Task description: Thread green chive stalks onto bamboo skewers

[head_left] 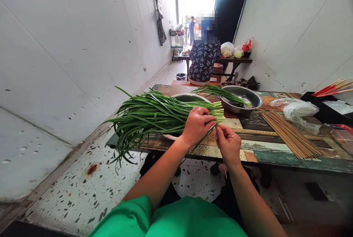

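Note:
A large heap of green garlic chives (154, 114) lies across a metal bowl (190, 98), pale cut ends to the right and leaves drooping off the table's left side. My left hand (199, 124) is closed near the pale ends, its thumb and fingers pinching chives there. Just below those ends my right hand (228, 142) pinches a thin skewer (225, 170), whose length slants down below the palm. Its tip by my fingers is too small to make out. The two hands nearly touch.
Behind on the right, a second metal bowl (248, 97) holds a smaller chive bunch (220, 92). Bamboo skewers (289, 134) lie fanned on the patchwork table (268, 152). Beyond them are a plastic bag (300, 111) and a black box (314, 103). A person (202, 60) sits ahead.

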A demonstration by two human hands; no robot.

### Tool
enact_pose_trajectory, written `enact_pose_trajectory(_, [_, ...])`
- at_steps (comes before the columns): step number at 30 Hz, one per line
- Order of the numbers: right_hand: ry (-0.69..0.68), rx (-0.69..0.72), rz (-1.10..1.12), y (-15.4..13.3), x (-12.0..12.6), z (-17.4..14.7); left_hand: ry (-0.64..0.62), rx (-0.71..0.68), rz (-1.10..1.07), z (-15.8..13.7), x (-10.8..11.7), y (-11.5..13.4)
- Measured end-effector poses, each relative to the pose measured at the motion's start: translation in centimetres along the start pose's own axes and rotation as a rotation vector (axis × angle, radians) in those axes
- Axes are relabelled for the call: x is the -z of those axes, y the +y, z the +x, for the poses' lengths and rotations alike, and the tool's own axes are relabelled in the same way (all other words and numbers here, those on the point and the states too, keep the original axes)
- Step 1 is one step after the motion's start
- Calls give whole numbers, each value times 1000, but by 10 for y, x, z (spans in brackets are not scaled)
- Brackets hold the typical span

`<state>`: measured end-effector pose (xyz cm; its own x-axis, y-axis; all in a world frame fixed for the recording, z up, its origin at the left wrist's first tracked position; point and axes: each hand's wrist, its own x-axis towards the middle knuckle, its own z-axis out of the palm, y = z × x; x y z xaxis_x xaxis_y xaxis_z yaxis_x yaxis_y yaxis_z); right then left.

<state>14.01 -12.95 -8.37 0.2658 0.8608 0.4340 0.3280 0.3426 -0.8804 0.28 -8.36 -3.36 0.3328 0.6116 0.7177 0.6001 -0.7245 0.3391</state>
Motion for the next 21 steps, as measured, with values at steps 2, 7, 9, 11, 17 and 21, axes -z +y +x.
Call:
enact_pose_trajectory(2, [15, -31, 28, 0, 0, 0, 10, 9, -1, 0, 0, 0])
enact_pose_trajectory(7, [14, -87, 74, 1, 0, -1, 20, 15, 3, 0, -1, 0])
enact_pose_trajectory(9, [9, -99, 81, 0, 0, -1, 17, 4, 6, 1, -2, -2])
enact_pose_trajectory(11, [5, -101, 80, 0, 0, -1, 14, -4, 5, 1, -2, -4])
enact_pose_trajectory(17, [7, -74, 41, 4, 1, -2, 0, 9, 6, 1, -5, -6])
enact_pose_trajectory(21, [14, -50, 21, 6, 1, -2, 30, 46, 11, 0, -3, -3])
